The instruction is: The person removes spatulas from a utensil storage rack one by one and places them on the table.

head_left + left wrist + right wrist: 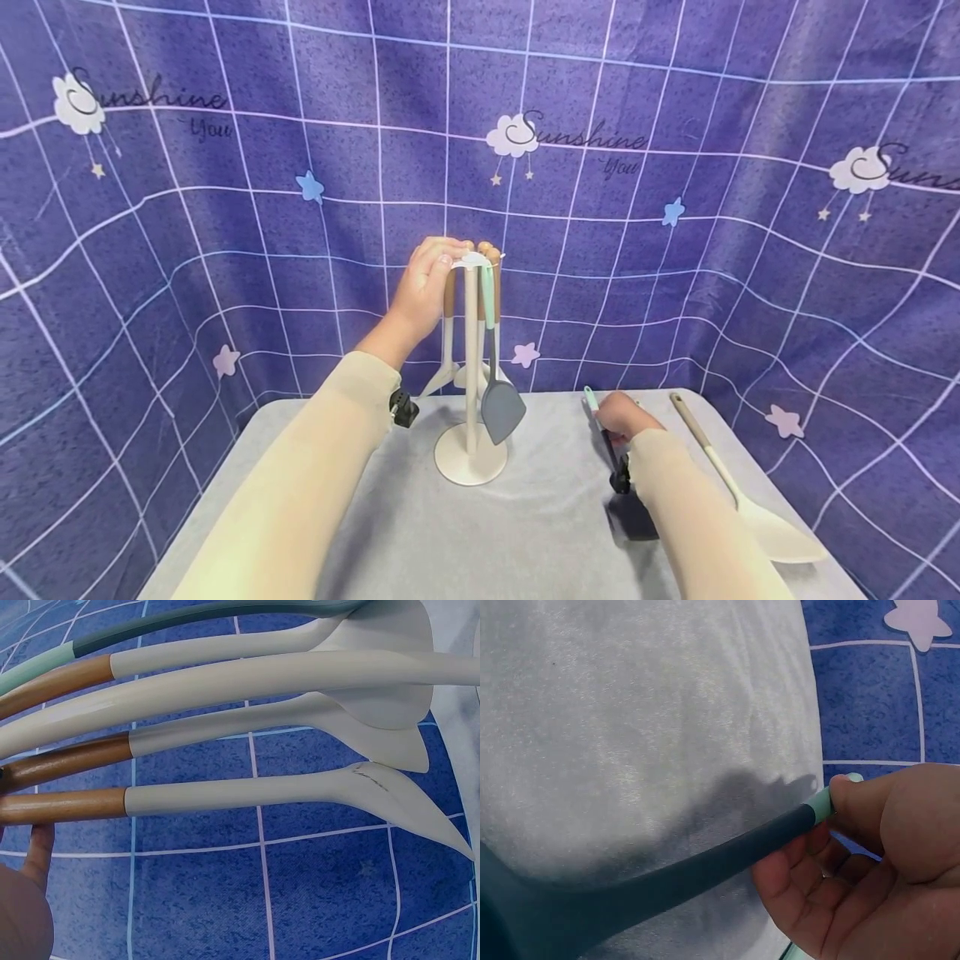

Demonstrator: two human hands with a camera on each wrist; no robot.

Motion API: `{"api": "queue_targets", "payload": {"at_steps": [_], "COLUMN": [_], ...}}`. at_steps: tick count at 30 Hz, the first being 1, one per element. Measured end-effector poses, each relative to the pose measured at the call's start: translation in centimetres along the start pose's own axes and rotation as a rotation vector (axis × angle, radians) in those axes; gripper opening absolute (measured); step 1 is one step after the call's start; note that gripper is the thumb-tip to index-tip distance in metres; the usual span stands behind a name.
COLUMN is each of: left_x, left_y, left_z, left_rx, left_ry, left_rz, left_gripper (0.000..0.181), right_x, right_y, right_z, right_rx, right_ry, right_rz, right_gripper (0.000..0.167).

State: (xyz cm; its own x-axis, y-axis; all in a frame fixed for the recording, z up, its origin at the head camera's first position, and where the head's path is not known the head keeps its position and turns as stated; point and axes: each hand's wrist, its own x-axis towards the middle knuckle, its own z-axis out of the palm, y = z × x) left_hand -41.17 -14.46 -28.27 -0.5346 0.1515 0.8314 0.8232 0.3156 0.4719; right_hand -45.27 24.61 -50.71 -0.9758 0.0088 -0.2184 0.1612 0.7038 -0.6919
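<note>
My left hand (429, 279) grips the top of a cream utensil stand (471, 358), its fingers over the hook ring. A grey turner (503, 408) with a mint handle hangs at the front. Several cream utensils with wooden handles hang around the pole; one cream turner (390, 799) is lowest in the left wrist view. Over the table's right side, my right hand (624, 415) pinches the mint handle (822, 804) of a dark-headed utensil (632, 517). Its shaft (720, 859) slants across the right wrist view, and the head is partly cut off there.
A long cream turner (780, 533) with a beige handle lies on the grey-covered table (420, 533) to the right of my right arm. A sliver of another mint thing (798, 952) shows below my right hand. A purple patterned curtain (360, 167) stands behind.
</note>
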Motion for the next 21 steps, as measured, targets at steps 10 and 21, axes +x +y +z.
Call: {"api": "queue_targets", "payload": {"at_steps": [10,21], "left_x": [0.0,0.3], "left_y": [0.1,-2.3], "left_z": [0.1,0.3], "left_rx": [-0.027,-0.066], "left_ry": [0.014,0.013], "left_rz": [0.019,0.047], "left_gripper": [0.033,0.04], "right_x": [0.0,0.2], "right_y": [0.1,0.6], "right_z": [0.1,0.4], "right_rx": [-0.243,-0.346], "right_ry": [-0.004,0.005], "right_rz": [-0.085,-0.141], "right_gripper": [0.042,0.045]}}
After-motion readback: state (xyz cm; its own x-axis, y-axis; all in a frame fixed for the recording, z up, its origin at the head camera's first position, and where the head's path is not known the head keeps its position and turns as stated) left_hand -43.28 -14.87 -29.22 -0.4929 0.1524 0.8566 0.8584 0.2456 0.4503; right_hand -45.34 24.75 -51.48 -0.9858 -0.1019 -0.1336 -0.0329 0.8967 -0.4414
